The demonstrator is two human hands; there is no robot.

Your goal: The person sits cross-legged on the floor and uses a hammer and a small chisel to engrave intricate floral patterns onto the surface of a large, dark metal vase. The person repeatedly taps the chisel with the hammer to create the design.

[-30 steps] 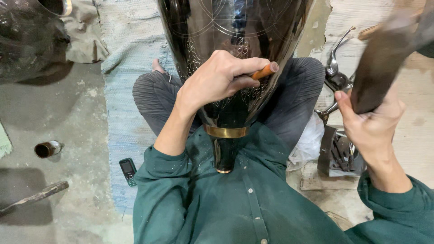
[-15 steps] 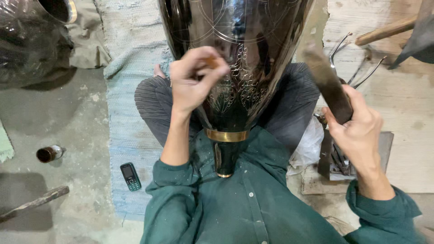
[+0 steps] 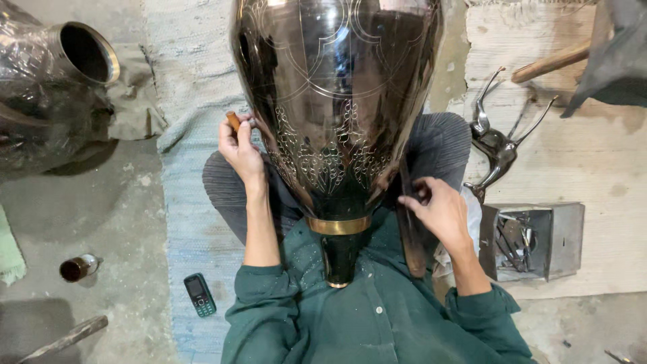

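Pinching a chisel (image 3: 232,121) beside the vase (image 3: 337,114) — left hand (image 3: 241,149), right hand (image 3: 441,209) gripping a mallet (image 3: 409,229).

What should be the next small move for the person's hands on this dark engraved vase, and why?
Probably set the tool tip onto the engraved band. The left hand pinches a small wooden-handled tool beside the vase, its tip hidden. The right hand holds a dark flat bar low against the vase's other side, not raised, so a strike looks premature.
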